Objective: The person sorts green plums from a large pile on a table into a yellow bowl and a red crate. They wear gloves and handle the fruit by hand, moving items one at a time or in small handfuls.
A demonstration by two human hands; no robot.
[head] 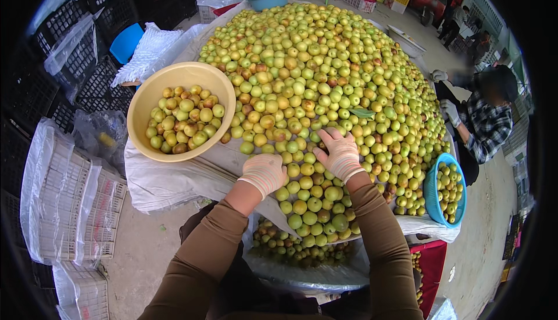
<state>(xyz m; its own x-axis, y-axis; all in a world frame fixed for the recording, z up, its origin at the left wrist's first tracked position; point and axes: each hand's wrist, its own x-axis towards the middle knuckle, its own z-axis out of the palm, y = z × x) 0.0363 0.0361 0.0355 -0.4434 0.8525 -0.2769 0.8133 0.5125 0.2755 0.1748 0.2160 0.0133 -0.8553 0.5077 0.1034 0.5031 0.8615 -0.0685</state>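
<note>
A broad heap of small round yellow-green fruits with brown blushes (301,63), apparently jujubes, covers the cloth-topped table (174,180) in front of me. My left hand (263,172), in a striped whitish glove, is curled at the heap's near edge; its fingertips are hidden, so any fruit inside cannot be made out. To its right, my gloved right hand (339,151) reaches onto the fruits with thumb and fingers apart. A tan plastic basin (137,115) partly filled with fruits stands beyond my left hand. Below the table edge, more fruits lie in a plastic-lined container (305,272).
A blue plastic basket (431,189) of fruits sits at the table's right edge. Beside that side sits a person in gloves and a checked shirt (488,119). Plastic-lined crates (65,198) and black crates (104,85) are stacked at left. A red-lined container (431,263) stands low right.
</note>
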